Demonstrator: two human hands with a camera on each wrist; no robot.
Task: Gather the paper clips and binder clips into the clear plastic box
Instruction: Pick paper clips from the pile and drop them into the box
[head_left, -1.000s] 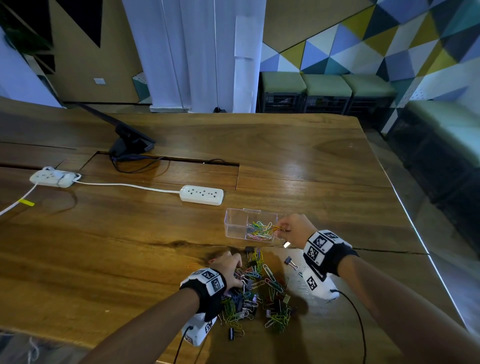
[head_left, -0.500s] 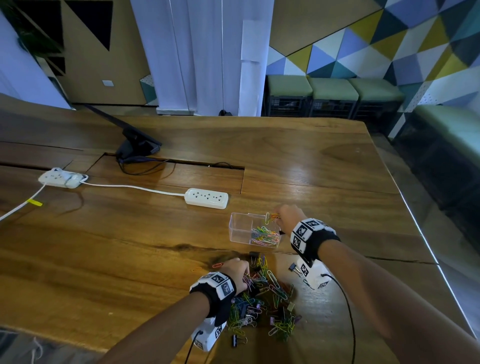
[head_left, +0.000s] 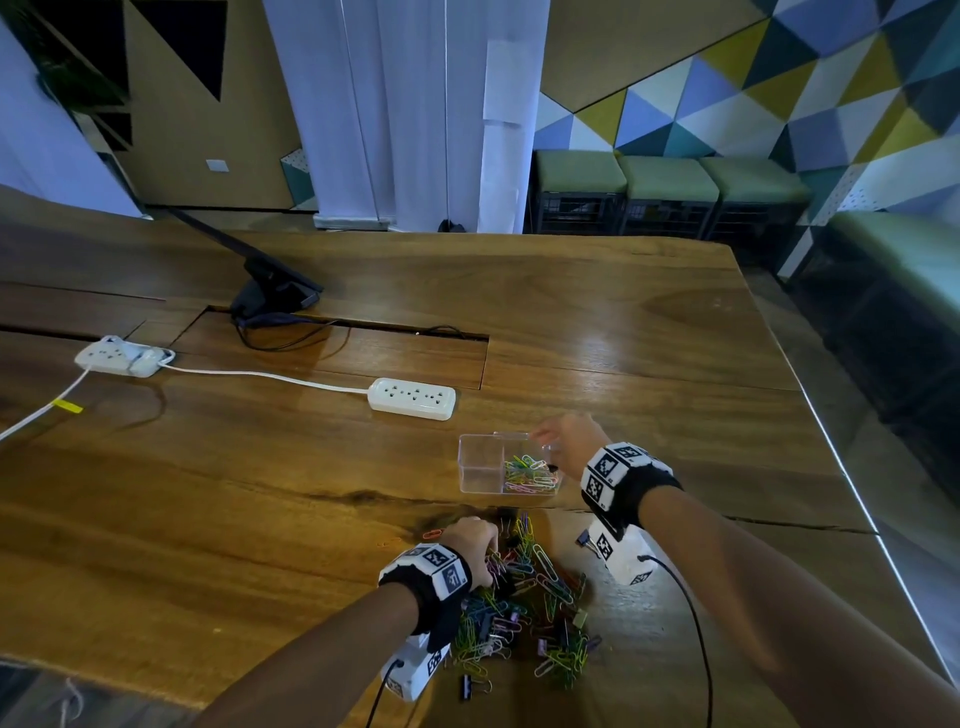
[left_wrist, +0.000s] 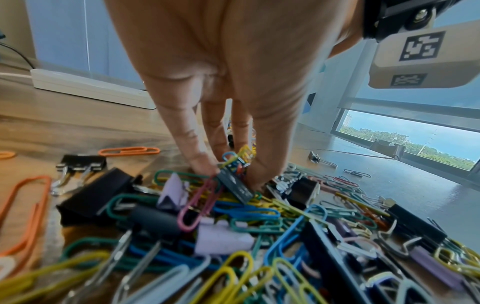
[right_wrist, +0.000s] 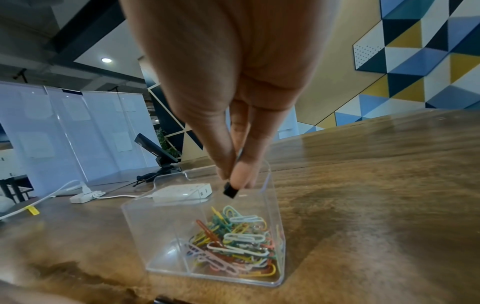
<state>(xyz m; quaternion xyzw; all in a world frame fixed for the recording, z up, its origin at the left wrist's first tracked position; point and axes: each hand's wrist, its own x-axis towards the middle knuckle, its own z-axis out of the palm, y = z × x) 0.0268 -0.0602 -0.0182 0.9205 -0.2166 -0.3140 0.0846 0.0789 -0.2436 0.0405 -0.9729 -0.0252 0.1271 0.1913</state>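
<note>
The clear plastic box (head_left: 480, 462) (right_wrist: 145, 226) stands on the wooden table, and coloured paper clips (head_left: 530, 475) (right_wrist: 233, 240) fill its right half. Just above that half hovers my right hand (head_left: 558, 447) (right_wrist: 235, 181), pinching a small black binder clip (right_wrist: 230, 191) between thumb and fingertips. Nearer to me lies a mixed pile of paper clips and binder clips (head_left: 535, 608) (left_wrist: 259, 222). My left hand (head_left: 475, 540) (left_wrist: 228, 172) reaches into the pile's far left part, its fingertips pinching a black binder clip (left_wrist: 235, 184) along with a few paper clips.
A white power strip (head_left: 413, 397) lies just behind the box, its cord running to a second strip (head_left: 122, 356) at the left. A black stand (head_left: 270, 296) sits by a cable recess. One binder clip (head_left: 587, 540) lies apart, right of the pile. The table's right edge (head_left: 852, 483) is close.
My right hand has moved from the box's near right side to above its right half. The left hand stays on the pile, fingers closing on clips.
</note>
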